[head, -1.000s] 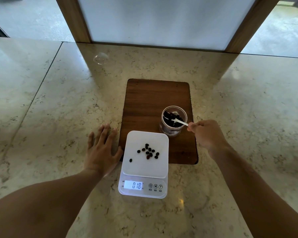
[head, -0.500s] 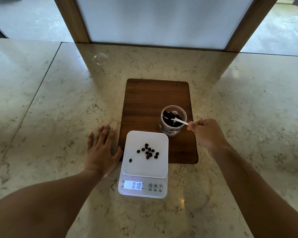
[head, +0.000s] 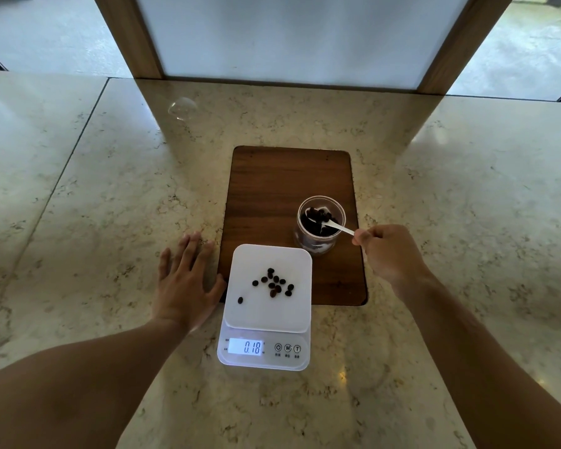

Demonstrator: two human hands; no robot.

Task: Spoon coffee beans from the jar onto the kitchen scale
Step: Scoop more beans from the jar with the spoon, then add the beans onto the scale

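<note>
A small clear jar (head: 318,246) of dark coffee beans stands on a wooden board (head: 282,186). My right hand (head: 389,254) pinches the handle of a white spoon (head: 337,227) whose bowl is down inside the jar among the beans. In front of the jar sits a white kitchen scale (head: 266,315) with several coffee beans (head: 274,283) on its platform; its display reads 0.18. My left hand (head: 185,283) lies flat on the counter, fingers spread, just left of the scale and holding nothing.
The marble counter (head: 110,196) stretches wide to both sides. A wooden-framed white panel (head: 289,37) stands at the back edge. A small clear dome-shaped object (head: 182,108) lies on the counter at the far left of the board.
Almost nothing differs. The spoon stays in the jar, the left hand stays flat, and the scale still reads 0.18.
</note>
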